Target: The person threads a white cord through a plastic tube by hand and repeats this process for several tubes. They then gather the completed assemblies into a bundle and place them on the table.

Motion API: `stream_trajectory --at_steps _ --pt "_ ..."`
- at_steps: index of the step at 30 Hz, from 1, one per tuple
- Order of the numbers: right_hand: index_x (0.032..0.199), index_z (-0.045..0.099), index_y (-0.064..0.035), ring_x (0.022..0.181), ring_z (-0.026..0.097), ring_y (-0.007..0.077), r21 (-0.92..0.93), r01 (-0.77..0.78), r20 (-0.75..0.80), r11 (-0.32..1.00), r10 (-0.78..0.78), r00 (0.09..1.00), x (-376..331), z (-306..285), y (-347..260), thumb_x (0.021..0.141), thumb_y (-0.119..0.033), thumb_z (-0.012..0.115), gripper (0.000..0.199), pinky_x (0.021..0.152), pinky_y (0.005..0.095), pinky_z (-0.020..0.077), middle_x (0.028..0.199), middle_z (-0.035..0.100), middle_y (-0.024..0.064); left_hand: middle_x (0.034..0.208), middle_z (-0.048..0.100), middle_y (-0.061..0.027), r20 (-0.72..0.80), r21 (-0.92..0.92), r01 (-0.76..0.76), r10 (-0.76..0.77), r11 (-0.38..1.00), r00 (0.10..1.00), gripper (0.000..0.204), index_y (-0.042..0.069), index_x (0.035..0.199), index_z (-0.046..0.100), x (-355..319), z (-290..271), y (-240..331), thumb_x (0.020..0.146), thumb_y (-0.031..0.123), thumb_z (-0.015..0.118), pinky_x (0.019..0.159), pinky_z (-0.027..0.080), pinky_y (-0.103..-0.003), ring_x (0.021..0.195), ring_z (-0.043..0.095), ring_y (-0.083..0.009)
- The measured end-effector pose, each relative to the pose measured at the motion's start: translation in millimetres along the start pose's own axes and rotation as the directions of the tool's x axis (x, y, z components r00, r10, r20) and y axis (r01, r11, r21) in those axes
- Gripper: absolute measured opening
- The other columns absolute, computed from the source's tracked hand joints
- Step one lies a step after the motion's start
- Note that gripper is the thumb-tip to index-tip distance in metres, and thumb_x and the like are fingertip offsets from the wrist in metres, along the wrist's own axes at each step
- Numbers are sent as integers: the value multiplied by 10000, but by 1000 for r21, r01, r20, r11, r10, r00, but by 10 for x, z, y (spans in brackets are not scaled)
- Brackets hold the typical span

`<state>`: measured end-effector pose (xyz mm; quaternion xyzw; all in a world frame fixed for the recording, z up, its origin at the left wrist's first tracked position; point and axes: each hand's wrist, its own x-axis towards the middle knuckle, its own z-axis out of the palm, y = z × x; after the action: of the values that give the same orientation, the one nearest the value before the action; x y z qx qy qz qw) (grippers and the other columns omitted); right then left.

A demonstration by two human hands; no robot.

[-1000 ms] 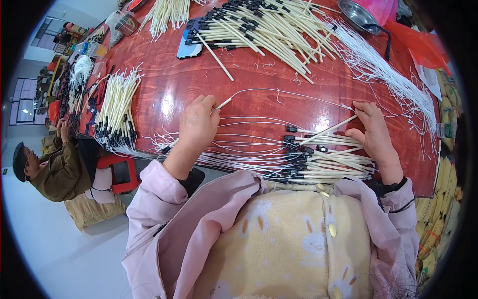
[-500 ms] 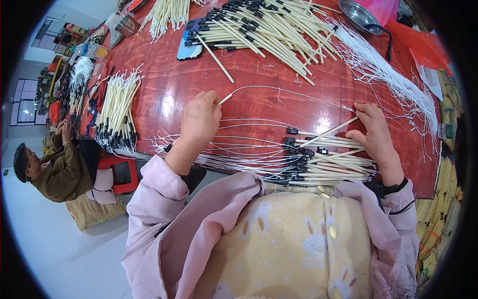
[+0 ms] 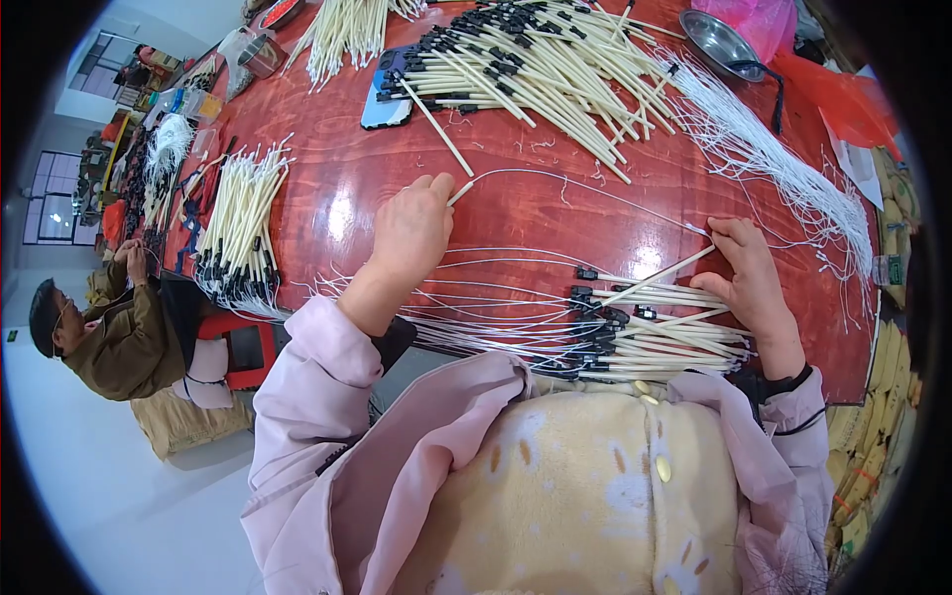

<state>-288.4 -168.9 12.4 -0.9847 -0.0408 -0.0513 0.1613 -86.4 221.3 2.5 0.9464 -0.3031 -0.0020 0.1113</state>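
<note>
My left hand (image 3: 415, 230) is closed around a thin cream stick (image 3: 460, 194), and only its end shows past the fingers. A white cord (image 3: 585, 184) arches from that end across to my right hand (image 3: 746, 276). Thumb and fingers of the right hand pinch the upper end of another cream stick (image 3: 662, 275), which slants down to the left. Below it lies a pile of cream sticks (image 3: 674, 342) with black plastic ends (image 3: 585, 332). Their white cords (image 3: 486, 327) trail left beneath my left forearm. A loose cream stick (image 3: 441, 137) points at my left fingertips.
A large heap of cream sticks (image 3: 555, 74) covers the far table beside a blue phone (image 3: 387, 99). At right lies a bundle of white cords (image 3: 783, 164), with a metal bowl (image 3: 722, 42) behind. Another stick bundle (image 3: 243, 213) stands left. Beyond it a person (image 3: 119, 327) sits working.
My left hand has edged slightly away from me, nearer the loose stick. The right hand keeps its pinch, and the view has shifted a little.
</note>
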Motion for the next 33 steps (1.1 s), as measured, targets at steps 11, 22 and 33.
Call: stream_trajectory --at_steps 11,22,33 --pt "1170 662 79 1199 580 355 18 -6 -2 1000 6 1000 12 3 6 657 -287 882 668 1032 412 466 1296 621 163 1048 658 -157 43 -30 -180 181 983 982 427 119 1345 555 56 -74 -19 926 47 592 803 536 -485 964 667 -378" --pt "1165 662 81 1185 594 348 92 0 -36 996 3 999 -5 39 59 643 -211 893 641 1015 393 481 1275 628 163 1048 658 -150 20 -37 -208 209 977 978 423 111 1345 558 99 37 -102 928 37 564 800 541 -484 969 670 -370" --pt "1123 682 74 1181 613 325 205 20 -94 978 0 996 -52 111 217 638 -199 912 603 1003 377 495 1267 644 153 1048 659 -144 39 -50 -221 223 974 974 426 139 1349 561 118 -3 -94 930 61 567 799 546 -486 960 680 -362"
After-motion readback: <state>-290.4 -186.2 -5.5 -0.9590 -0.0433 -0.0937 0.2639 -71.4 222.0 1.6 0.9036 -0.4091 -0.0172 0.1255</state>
